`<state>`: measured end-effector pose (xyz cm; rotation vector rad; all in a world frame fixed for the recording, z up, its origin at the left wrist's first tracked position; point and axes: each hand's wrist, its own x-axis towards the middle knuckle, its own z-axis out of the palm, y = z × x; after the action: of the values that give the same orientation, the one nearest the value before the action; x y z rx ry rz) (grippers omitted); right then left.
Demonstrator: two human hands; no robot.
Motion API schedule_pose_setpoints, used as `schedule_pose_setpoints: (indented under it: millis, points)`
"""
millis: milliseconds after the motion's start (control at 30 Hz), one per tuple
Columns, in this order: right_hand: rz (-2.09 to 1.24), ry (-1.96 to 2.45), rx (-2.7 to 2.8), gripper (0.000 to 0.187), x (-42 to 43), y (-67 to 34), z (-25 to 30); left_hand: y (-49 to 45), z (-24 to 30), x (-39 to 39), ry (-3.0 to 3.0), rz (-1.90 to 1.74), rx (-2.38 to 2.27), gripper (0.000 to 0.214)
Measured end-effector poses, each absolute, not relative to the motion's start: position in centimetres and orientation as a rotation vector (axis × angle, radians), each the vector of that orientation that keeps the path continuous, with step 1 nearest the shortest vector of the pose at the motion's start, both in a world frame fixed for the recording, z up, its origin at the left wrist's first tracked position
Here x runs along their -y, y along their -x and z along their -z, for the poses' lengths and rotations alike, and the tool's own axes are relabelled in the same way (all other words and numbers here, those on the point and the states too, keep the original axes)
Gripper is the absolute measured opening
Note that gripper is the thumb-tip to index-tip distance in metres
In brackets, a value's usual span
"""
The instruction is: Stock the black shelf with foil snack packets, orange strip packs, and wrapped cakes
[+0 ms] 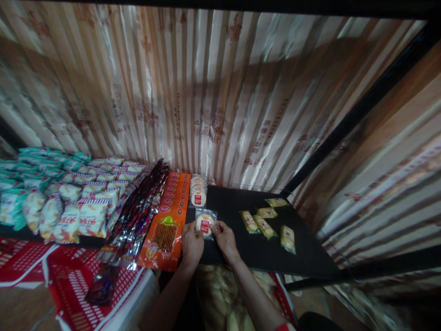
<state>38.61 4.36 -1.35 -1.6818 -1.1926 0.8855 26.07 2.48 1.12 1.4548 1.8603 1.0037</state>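
Observation:
Between my two hands is a round white cracker in a clear wrapper with a red label, just above the black shelf. My left hand pinches its left edge, and my right hand pinches its right edge. Behind it, a row of the same wrapped crackers runs back towards the sheeting. Left of my left hand lies an orange packet of brown sticks. To the right of my right hand, several small yellow wrapped snacks lie scattered on the shelf.
Dark red shiny packets, white striped bags and green bags fill the shelf's left side. Red baskets stand below. Pleated sheeting closes the back; a black post rises at right.

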Motion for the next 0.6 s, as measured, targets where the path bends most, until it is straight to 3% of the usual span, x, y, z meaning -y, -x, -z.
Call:
schedule_pose_setpoints:
  millis: [600]
  points:
    - [-0.815, 1.795, 1.264, 0.031, -9.6, -37.3, 0.6, -27.2, -1.1, -4.9, -1.491, -0.990, -1.816, 0.043]
